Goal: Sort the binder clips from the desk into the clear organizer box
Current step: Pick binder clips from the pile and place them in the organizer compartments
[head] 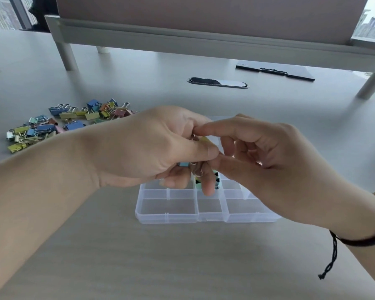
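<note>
**Both hands meet over the organizer box**

Hovering above the clear organizer box (pixel 182 210), the two hands come together at mid-scene, fingertips touching. The left hand (pixel 152 148) is curled tight: thumb pressed forward, fingers folded under, holding a small bunch of binder clips. A yellow clip (pixel 205 140) shows at its thumb, a light blue clip (pixel 184 164) and silver wire handles peek out below the palm. The right hand (pixel 266 156) reaches in from the right, forefinger and thumb closing on the yellow clip in a pinch; its other fingers are loosely bent and hold nothing that shows. How firmly the right fingers grip the clip is hard to tell, since the left thumb covers part of it.

The box lies flat on the grey desk (pixel 139 256), lid off, near compartments bare. One middle compartment holds a few coloured clips (pixel 215 180), partly hidden by the fingers.

The pile of binder clips (pixel 59 124) sits on the desk to the far left of the box, well apart from it: blue, yellow, pink, green, silver.

Far right, a black clipboard (pixel 275 71) lies under the raised shelf (pixel 182 35). An oval cable port (pixel 218 82) sits far centre. A dark cord bracelet (pixel 359 242) circles the right wrist.
</note>
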Demonstrator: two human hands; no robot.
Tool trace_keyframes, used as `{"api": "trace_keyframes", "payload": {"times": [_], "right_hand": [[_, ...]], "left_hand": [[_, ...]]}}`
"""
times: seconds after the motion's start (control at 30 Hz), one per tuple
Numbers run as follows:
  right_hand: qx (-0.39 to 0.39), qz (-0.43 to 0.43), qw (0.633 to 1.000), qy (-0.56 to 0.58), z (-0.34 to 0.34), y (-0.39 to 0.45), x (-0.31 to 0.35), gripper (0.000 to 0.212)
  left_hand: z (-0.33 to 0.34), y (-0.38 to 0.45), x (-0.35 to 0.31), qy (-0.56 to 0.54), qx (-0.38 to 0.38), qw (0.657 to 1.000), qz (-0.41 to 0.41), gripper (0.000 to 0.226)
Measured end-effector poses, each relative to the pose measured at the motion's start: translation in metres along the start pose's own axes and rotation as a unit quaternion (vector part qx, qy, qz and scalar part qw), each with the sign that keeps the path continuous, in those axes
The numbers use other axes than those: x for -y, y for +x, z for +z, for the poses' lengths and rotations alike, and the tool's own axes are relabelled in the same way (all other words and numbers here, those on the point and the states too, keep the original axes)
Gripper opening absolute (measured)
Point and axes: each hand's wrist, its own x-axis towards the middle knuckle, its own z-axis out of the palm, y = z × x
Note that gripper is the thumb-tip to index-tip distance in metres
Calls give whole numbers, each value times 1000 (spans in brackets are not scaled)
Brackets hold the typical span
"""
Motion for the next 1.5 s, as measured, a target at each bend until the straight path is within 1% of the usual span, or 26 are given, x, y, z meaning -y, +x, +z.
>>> {"api": "trace_keyframes", "payload": {"times": [0.03, 0.1, 0.13, 0.17, 0.23, 0.27, 0.37, 0.43, 0.53, 0.63, 0.8, 1.1, 1.3, 1.5], "right_hand": [[2, 1, 1000, 5, 0, 0, 0, 30], [2, 6, 1000, 23, 0, 0, 1, 21], [2, 9, 999, 33, -1, 0, 2, 16], [1, 14, 999, 41, -1, 1, 3, 13], [-1, 28, 998, 54, -2, 1, 4, 14], [0, 35, 998, 60, -3, 1, 5, 13], [5, 51, 996, 73, -4, 2, 4, 11], [2, 74, 994, 78, -6, 2, 2, 11], [42, 104, 990, 82, -10, 3, 2, 9], [75, 116, 989, 53, -11, 3, 4, 6], [81, 126, 989, 0, -9, 3, 2, 7], [75, 109, 991, -11, -6, 2, 0, 5], [64, 102, 993, -12, -4, 2, 0, 8], [64, 102, 993, -16, -3, 2, -1, 5]], "left_hand": [[-2, 3, 3, 10, -1, 1000, 6, 12], [-2, 3, 4, 28, -20, 999, 37, 47], [-2, 4, 5, 34, -21, 998, 54, 55], [0, 3, 2, 37, -23, 997, 61, 50], [0, 2, 1, 30, -3, 998, 52, 31], [-1, 3, -1, 36, -2, 998, 45, 29], [-5, 4, -1, 81, -23, 996, 37, 30], [-7, 2, -2, 130, -28, 990, 35, 24], [-9, -1, -4, 184, -19, 982, 39, 14], [-8, -3, -5, 249, -10, 968, 41, 10], [-9, -1, -2, 326, -16, 944, 51, 10], [-9, 1, 0, 350, -16, 935, 58, 9], [-12, 1, 2, 336, -10, 939, 68, 5], [-14, 2, 3, 340, -10, 937, 74, 4]]}}
